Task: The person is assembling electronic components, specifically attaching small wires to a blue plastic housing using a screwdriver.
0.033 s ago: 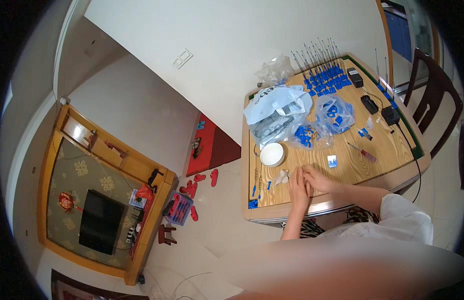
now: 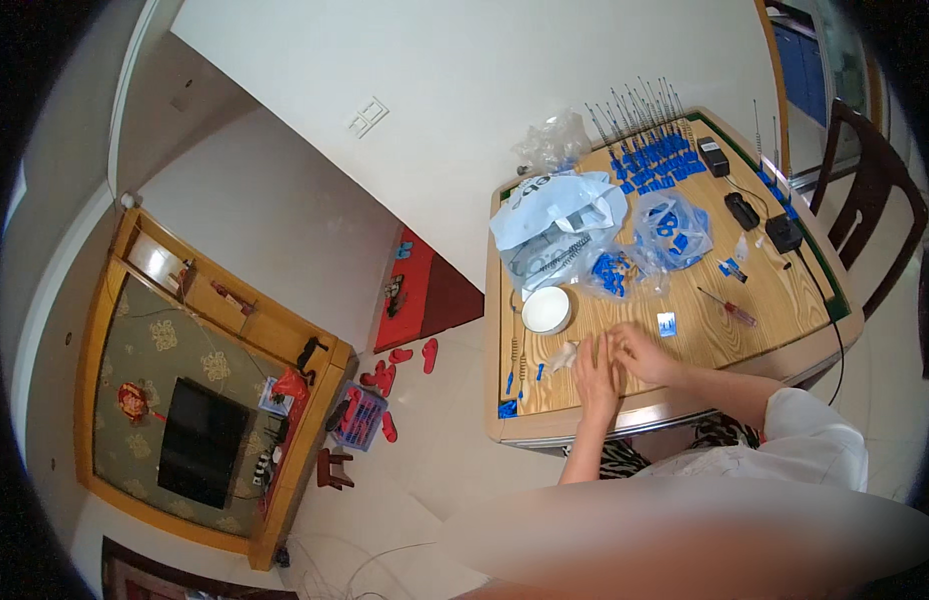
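Observation:
At the near edge of the table, my left hand (image 2: 595, 380) and my right hand (image 2: 642, 357) are close together. The left fingers stretch forward; the right fingers are bent and spread toward the left hand. No held thing shows, though the palms are partly hidden. A crumpled white tissue (image 2: 563, 356) lies just left of my left hand, and a white bowl (image 2: 547, 311) stands beyond it. Farther right are a small blue-and-white packet (image 2: 667, 324) and a screwdriver (image 2: 728, 307) with a reddish handle.
Clear bags of blue plastic parts (image 2: 673, 230) and a pale blue bag (image 2: 557, 225) cover the middle and left. Upright springs on blue bases (image 2: 657, 160) stand in rows at the back. Black adapters (image 2: 783, 233) with a cable lie right. A dark chair (image 2: 870, 190) stands beyond.
My hands were pressed together before; now they have parted slightly, and the right fingers have spread. The things on the table have not moved.

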Demonstrator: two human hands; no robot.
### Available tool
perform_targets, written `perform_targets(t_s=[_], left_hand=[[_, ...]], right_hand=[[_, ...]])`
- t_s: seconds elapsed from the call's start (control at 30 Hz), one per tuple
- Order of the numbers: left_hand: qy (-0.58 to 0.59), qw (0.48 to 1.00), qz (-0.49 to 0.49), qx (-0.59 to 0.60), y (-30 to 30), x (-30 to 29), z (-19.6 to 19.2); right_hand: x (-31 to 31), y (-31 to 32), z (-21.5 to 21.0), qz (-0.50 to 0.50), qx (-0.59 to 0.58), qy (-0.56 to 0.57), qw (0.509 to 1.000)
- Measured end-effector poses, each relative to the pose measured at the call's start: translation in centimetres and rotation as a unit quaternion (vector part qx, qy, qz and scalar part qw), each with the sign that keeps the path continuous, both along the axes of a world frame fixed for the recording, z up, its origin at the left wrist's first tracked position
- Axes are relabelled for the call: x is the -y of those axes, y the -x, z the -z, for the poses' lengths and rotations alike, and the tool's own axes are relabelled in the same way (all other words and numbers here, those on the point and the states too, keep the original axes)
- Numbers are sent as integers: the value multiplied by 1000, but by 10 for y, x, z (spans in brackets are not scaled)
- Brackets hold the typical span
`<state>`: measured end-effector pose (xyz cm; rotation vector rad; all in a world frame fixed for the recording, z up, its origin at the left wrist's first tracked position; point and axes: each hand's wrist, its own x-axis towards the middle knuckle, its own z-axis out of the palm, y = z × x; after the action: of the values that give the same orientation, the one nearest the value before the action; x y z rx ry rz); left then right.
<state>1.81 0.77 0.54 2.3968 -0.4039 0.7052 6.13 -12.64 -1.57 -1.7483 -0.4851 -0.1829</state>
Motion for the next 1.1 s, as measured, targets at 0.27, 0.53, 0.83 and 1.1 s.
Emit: perform_targets(t_s=[0.27,0.53,0.83,1.1], left_hand=[[-6,995,-88,40,-91,-65,-54],[-173,956,-58,-228,-259,-84,-57],[-271,925,-91,-252,-346,-110,18],[-343,912,-55,-217,-356,-107,20]], right_hand=[[115,16,51,253,41,41,966],[128,34,40,271,-14,45,961],[125,32,27,279,-29,54,958],[125,32,29,274,-35,55,959]])
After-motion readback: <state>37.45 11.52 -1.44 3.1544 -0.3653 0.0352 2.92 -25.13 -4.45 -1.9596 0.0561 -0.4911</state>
